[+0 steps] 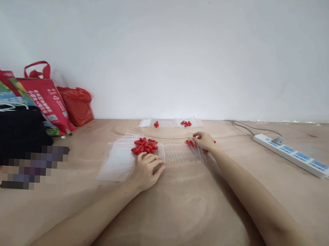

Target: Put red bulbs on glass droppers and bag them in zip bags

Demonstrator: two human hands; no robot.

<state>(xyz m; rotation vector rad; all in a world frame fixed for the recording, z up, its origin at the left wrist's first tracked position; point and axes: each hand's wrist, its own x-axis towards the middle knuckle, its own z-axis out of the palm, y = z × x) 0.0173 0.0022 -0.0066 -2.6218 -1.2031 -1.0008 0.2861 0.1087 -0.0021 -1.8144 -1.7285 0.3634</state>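
Both hands at red pieces and clear tubes, tabletop (181, 213).
Left hand (147, 170) loosely open by red pile (144, 146); right hand (204, 141) pinching a red piece (194, 136).

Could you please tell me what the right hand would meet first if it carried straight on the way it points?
Probably the clear bag with the small cluster of red pieces near the wall, though its height is unclear, so the right hand might pass above them.

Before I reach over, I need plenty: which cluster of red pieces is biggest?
The red pile beside the left hand; the other clusters are far smaller.
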